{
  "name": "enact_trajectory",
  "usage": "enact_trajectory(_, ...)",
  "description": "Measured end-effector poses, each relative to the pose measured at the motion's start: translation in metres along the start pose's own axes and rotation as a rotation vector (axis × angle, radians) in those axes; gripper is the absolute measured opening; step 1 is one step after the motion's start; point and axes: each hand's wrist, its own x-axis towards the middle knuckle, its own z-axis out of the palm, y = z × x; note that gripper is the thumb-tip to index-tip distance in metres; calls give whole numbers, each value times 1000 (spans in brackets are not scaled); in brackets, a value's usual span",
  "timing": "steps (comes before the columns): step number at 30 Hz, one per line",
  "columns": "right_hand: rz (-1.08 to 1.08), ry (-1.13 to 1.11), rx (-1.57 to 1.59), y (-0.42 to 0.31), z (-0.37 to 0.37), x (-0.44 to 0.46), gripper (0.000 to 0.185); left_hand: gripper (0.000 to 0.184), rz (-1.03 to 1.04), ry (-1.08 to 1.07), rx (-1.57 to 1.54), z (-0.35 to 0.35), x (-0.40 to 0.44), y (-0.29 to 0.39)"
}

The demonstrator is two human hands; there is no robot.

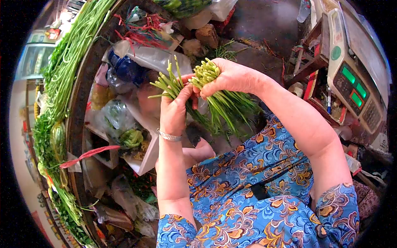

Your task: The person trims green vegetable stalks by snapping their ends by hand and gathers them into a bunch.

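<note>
Both hands are raised near the middle of the view, close together. My left hand (175, 103), with a silver bracelet at the wrist, is closed around a small, loose bunch of green stems (168, 84) whose cut ends fan out. Beside it, my right hand (227, 76) grips a thicker bundle of green stems (205, 72). The bundle's cut ends point up, and its darker leafy part (231, 111) hangs down toward the lap. The fingers of the two hands meet between the bunches, partly hidden by the stems.
Long green beans (76, 62) and leafy greens lie along a curved ledge at the left. Red and green ties (142, 33), plastic bags (115, 115) and a white foam box (147, 159) are below it. A digital scale (351, 78) stands at the right.
</note>
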Motion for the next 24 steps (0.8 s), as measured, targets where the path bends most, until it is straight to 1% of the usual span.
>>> enact_trajectory(2, -3, -19, -47, 7, -2, 3, 29, 16, -4, 15, 17, 0, 0, -2)
enact_trajectory(3, -2, -18, -47, 7, -2, 3, 29, 16, -4, 15, 17, 0, 0, -1)
enact_trajectory(5, 6, 49, -101, 6, -2, 2, 20, 14, -1, 103, 61, 1, 1, 1)
enact_trajectory(7, 6, 75, -102, 5, -8, 2, 20, 16, -13, 125, 45, -5, 4, -2)
enact_trajectory(9, 8, 115, -93, 3, -13, 2, 22, 20, -76, 57, 125, -9, 4, 0)
enact_trajectory(10, -28, 141, -77, 2, -12, 1, 20, 26, -109, 34, 80, -7, 3, 1)
enact_trajectory(11, -64, 168, -62, 1, -11, 0, 19, 28, -107, 16, 65, -3, 0, 2)
enact_trajectory(13, -69, 173, -39, 2, -13, 1, 18, 28, -106, 59, 39, 7, -1, 5)
enact_trajectory(15, -75, 176, -16, 3, -13, 2, 17, 27, -118, 32, 62, 2, 0, 0)
enact_trajectory(18, -66, 327, 62, 4, -11, 4, 14, 25, -111, -22, 92, 0, 0, -3)
enact_trajectory(20, -41, 334, 76, 2, -11, 3, 14, 24, -92, -51, 100, 0, -1, -4)
enact_trajectory(22, -16, 340, 91, 1, -10, 4, 14, 23, -118, -59, 95, 1, -1, -4)
enact_trajectory(24, -40, 287, 181, 3, -9, 5, 14, 22, -125, -81, 85, 1, -1, -6)
